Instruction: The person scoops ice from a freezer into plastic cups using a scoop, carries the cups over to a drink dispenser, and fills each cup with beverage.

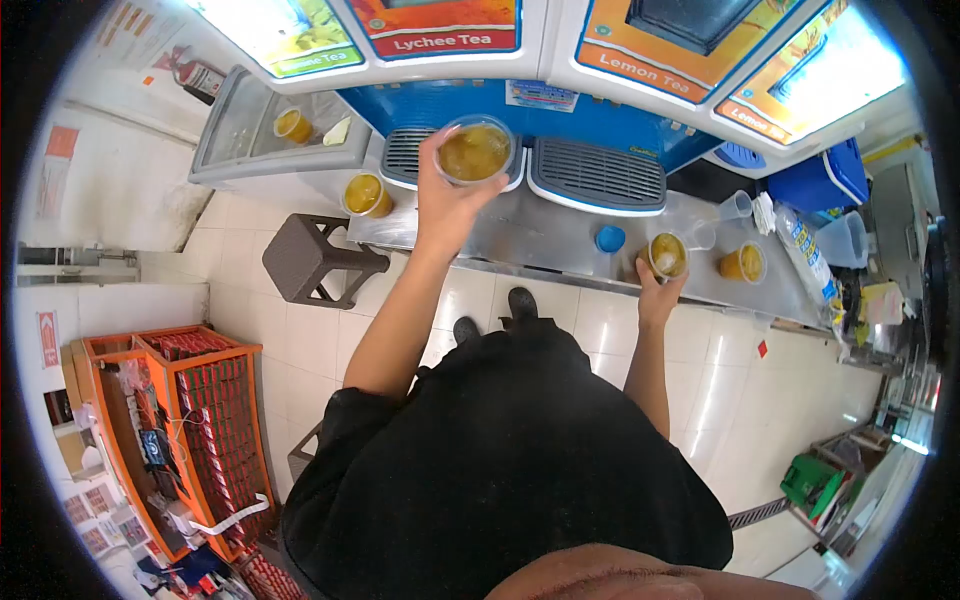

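My left hand (448, 205) is wrapped round a clear plastic cup of yellow-brown iced drink (476, 150), raised in front of the left drip tray (405, 155). Lower on the right, my right hand (657, 290) grips a second cup of the same drink (667, 254) over the metal counter's front edge. A third filled cup (743, 263) stands right of it, and another filled cup (367, 195) is at the counter's left end. A small blue lid-like round thing (610, 238) lies just left of my right hand. Both cups look open at the top.
Drink dispensers labelled Lychee Tea (443, 41) and Lemon Tea (640, 68) overhang the counter (540, 240). One more filled cup (293, 126) sits on the glass-topped freezer (270, 170). A brown stool (312, 262) and orange rack (200, 430) stand on the left.
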The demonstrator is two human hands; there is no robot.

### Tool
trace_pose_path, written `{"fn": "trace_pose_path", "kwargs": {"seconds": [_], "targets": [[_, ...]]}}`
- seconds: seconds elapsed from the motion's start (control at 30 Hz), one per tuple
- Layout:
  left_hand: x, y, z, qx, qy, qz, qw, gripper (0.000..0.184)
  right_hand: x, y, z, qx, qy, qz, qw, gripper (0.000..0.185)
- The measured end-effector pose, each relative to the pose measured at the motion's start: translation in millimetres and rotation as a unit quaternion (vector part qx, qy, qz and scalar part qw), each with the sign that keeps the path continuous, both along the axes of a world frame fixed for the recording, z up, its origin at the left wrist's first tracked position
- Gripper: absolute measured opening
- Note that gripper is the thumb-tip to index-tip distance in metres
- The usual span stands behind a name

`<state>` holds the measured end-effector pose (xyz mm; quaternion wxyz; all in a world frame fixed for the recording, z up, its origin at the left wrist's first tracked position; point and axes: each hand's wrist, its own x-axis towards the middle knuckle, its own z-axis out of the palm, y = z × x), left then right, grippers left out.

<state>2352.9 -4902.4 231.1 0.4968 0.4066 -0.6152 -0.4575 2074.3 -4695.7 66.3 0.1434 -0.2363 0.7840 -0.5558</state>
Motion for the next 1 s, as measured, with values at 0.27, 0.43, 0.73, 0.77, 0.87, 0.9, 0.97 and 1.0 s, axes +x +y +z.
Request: {"fn": "trace_pose_path", "kwargs": {"seconds": [0.27, 0.43, 0.73, 0.77, 0.87, 0.9, 0.97, 1.0], "targets": [[-17.3, -39.6, 11.1, -0.015, -0.017, 0.034, 0.999, 0.083, -0.3, 0.6, 6.4, 0.014, -0.007, 0.0, 1.0, 0.074], [-22.2, -49.9, 18.5, -0.014, 0.002, 0.049, 0.999, 0.082, -4.3, 2.8, 0.1, 0.035, 0.012, -0.009, 0.999, 0.074], [-25.4, -58.1, 27.1, -0.001, 0.042, 0.031, 0.999, 0.081, -6.0, 2.8, -4.2, 0.003, -0.006, 0.002, 1.0, 0.069], [-26.0, -58.9, 27.9, -0.005, 0.034, 0.036, 0.999, 0.081, -6.6, 2.9, -4.6, 0.011, -0.008, 0.0, 1.0, 0.07], [-26.2, -62.5, 27.7, -0.013, 0.014, 0.041, 0.999, 0.082, -4.8, 3.4, -2.4, 0.029, -0.008, -0.009, 1.0, 0.07], [-26.2, -63.7, 26.8, -0.013, 0.02, 0.038, 0.999, 0.082, -3.8, 3.3, -1.3, 0.032, -0.004, -0.012, 0.999, 0.071], [-25.9, -65.6, 25.0, -0.014, 0.031, 0.032, 0.999, 0.083, -3.5, 2.7, -0.9, 0.038, 0.006, -0.017, 0.999, 0.072], [-25.8, -65.5, 25.1, -0.009, 0.036, 0.029, 0.999, 0.083, -3.2, 2.3, -1.8, 0.04, 0.011, -0.018, 0.999, 0.072]]}}
